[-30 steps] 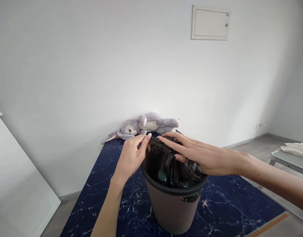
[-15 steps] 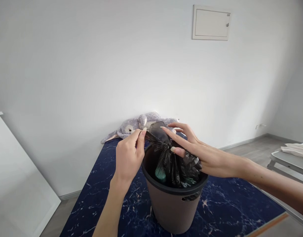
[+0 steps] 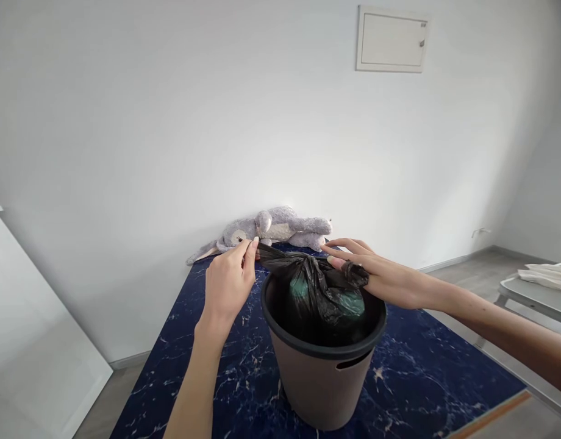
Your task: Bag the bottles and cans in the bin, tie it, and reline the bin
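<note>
A black plastic garbage bag (image 3: pixel 321 299), drawn together at its top, sits inside a grey-brown trash can (image 3: pixel 324 384) with a dark rim. Greenish contents show faintly through the thin plastic. My left hand (image 3: pixel 230 274) pinches one stretched end of the bag, left of the can. On the other side, my right hand (image 3: pixel 372 268) grips the opposite end between thumb and fingers, and a bunched piece of plastic hangs by its palm. The bag's gathered top is pulled taut between both hands, above the rim.
The can stands on a table with a dark blue marble-patterned top (image 3: pixel 235 390). Behind it a grey plush toy (image 3: pixel 280 228) lies against the wall. A white panel (image 3: pixel 28 329) is at left; a grey rack with folded cloth (image 3: pixel 541 292) stands at right.
My hands have moved apart, stretching the bag's ends sideways into a tight gather. The bag has risen slightly in the can, and the can's handle slot is now uncovered.
</note>
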The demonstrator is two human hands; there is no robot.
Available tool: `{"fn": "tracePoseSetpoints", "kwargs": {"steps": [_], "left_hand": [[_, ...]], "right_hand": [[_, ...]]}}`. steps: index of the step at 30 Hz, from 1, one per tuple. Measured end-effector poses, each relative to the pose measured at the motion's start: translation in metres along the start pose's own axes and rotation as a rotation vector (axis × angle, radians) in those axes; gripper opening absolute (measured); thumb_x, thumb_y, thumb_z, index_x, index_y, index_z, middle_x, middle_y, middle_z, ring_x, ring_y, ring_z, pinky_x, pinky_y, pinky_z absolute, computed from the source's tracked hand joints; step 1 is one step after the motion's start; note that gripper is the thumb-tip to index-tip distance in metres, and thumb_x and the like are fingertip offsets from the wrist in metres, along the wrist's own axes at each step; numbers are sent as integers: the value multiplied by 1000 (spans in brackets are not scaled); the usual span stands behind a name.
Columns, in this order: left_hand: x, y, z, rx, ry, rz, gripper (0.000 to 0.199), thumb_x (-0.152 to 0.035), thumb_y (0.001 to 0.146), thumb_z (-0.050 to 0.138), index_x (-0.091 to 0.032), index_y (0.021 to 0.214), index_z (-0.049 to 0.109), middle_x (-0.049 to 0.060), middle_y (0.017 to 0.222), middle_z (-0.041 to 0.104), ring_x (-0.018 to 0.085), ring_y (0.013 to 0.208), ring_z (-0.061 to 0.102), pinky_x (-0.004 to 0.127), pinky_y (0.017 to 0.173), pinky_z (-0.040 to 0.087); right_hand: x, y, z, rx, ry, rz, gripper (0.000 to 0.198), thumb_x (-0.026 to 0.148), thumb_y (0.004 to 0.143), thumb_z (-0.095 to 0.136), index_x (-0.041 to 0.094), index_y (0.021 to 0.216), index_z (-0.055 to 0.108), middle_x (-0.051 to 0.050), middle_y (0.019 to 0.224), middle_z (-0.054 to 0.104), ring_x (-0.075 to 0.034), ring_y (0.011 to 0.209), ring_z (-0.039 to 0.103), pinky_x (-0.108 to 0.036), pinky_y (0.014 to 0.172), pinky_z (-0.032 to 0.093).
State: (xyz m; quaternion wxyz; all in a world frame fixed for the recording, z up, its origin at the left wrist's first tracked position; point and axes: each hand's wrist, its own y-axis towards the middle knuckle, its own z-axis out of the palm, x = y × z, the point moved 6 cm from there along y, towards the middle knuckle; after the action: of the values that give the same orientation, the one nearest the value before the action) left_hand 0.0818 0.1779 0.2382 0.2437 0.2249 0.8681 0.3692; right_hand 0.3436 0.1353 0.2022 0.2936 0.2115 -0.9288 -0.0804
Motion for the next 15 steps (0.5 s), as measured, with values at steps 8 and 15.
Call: {"fn": "tracePoseSetpoints", "kwargs": {"steps": [8,15], "left_hand": [[-27,-8,-13,-130,-93,143,40,-41,113,48,-19,92,76,-3,60,55,13,49,44,28,55,31],[-43,-13,-24,-291,-99,310,28,-29,111,57,-20,124,80,1,80,73,12,55,49,26,57,36]], "right_hand": [[6,-2,2,28,67,9,57,60,110,36,39,162,48,-5,169,43,-36,161,31,-57,132,30],[15,-5,1,45,61,-2,54,47,110,41,30,160,51,-9,168,44,-34,157,39,-52,130,36]]}}
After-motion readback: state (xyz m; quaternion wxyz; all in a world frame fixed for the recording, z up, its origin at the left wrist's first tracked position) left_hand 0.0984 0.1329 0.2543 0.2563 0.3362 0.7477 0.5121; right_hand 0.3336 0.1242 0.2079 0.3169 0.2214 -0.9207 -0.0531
